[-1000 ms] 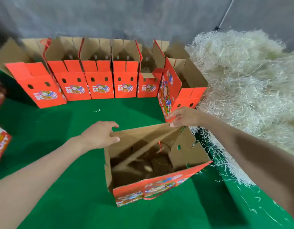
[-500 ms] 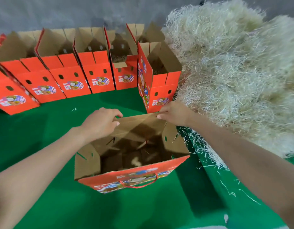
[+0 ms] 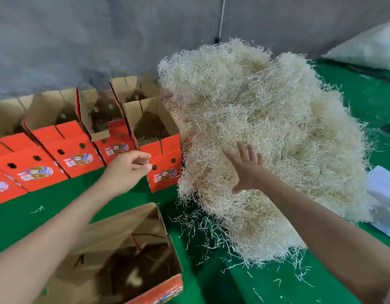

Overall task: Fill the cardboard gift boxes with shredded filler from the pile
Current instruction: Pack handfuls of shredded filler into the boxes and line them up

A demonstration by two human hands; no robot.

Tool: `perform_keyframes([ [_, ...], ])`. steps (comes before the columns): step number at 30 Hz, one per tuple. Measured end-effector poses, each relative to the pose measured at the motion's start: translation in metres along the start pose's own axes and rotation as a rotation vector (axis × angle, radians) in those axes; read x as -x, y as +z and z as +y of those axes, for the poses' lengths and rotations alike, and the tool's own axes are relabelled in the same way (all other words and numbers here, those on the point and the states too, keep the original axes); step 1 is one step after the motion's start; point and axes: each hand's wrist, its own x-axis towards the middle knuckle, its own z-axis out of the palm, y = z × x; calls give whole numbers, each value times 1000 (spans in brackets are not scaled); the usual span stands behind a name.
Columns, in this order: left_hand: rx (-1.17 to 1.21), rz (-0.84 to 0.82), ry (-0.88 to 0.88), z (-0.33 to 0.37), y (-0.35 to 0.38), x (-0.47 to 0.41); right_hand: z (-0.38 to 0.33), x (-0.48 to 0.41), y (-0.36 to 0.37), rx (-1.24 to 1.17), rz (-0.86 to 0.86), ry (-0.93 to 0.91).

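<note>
filler (image 3: 266, 128), pale and shredded, lies in 1 big heap on the right half of the green tabletop (image 3: 255, 286). its left edge presses against the end box (image 3: 165, 172) of the row of red gift boxes (image 3: 77, 159), which runs off to the left along the grey wall (image 3: 80, 40). the right hand (image 3: 246, 170) is spread wide, fingers straight and apart, palm toward the near left slope of the heap. it grips nothing, and whether it touches the strands i cannot tell. the left hand (image 3: 128, 170) hovers just in front of the end box, fingers loosely curled toward the thumb, with nothing visible in it. under the left forearm stands the near gift box (image 3: 132, 224), flaps up, brown inside showing. its inside is dark and blurred, so i cannot tell what it holds. the end box shows some strands at its bottom. loose strands (image 3: 196, 229) lie scattered on the green between the near gift box and the heap. white sheeting (image 3: 385, 194) lies at the right edge.
</note>
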Motion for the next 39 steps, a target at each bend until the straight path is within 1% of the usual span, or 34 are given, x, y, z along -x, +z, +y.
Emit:
perform_keyframes([
  [1, 7, -10, -2, 10, 10, -10, 4, -5, 8, 51, -5, -34],
  [3, 38, -37, -4, 28, 32, -29, 5, -14, 26, 125, 38, -85],
  [5, 111, -105, -40, 45, 56, -42, 5, -24, 36, 56, 117, -72],
  [6, 144, -143, -66, 51, 69, -47, 5, -28, 34, -43, 144, -14],
  [8, 174, -213, -102, 58, 89, -56, 10, -36, 20, -352, 193, 115],
  [9, 179, -240, -110, 61, 95, -61, 13, -39, 8, -513, 247, 113],
  [10, 185, -265, -104, 64, 100, -66, 15, -38, -6, -641, 306, 77],
  [12, 194, -346, -43, 69, 108, -78, 12, -29, -36, -741, 396, -79],
  [14, 191, -392, 7, 74, 119, -89, 1, -13, -58, -834, 406, -240],
  [15, 209, -360, 9, 75, 127, -93, -4, -6, -66, -885, 382, -309],
  [17, 277, -171, -28, 77, 140, -100, -1, -2, -81, -922, 294, -414],
  [18, 311, -72, -79, 78, 142, -101, 8, -5, -89, -963, 236, -428],
  [20, 483, 47, -195, 78, 137, -105, 35, -15, -104, -1111, 170, -367],
  [21, 590, 84, -253, 77, 132, -106, 50, -22, -109, -1148, 197, -314],
  [22, 684, 91, -306, 76, 125, -107, 62, -28, -111, -1145, 249, -265],
  [24, 796, 67, -315, 80, 110, -105, 71, -39, -107, -1076, 335, -271],
  [25, 804, 38, -312, 87, 103, -100, 69, -44, -102, -978, 346, -311],
  [26, 830, 24, -300, 92, 97, -98, 65, -50, -95, -808, 333, -348],
  [27, 878, 17, -292, 98, 91, -97, 62, -57, -86, -578, 295, -365],
  [28, 945, 20, -288, 100, 85, -98, 60, -63, -78, -363, 227, -338],
  [29, 1010, 48, -285, 103, 76, -99, 63, -68, -72, -219, 133, -252],
  [30, 1072, 79, -274, 101, 68, -102, 67, -68, -68, -150, 45, -147],
  [31, 1125, 117, -266, 101, 59, -103, 72, -65, -66, -162, -17, -56],
  [32, 1130, 146, -264, 96, 51, -106, 77, -60, -68, -222, -32, -6],
  [34, 1121, 198, -276, 87, 40, -108, 83, -44, -80, -339, 25, 11],
  [36, 1153, 198, -274, 85, 35, -108, 79, -26, -96, -332, 216, -70],
  [37, 1174, 202, -259, 86, 34, -108, 72, -19, -105, -319, 312, -152],
  [38, 1191, 215, -238, 86, 34, -109, 59, -14, -113, -388, 341, -273],
  [39, 1206, 220, -218, 90, 35, -108, 45, -12, -118, -567, 302, -422],
])
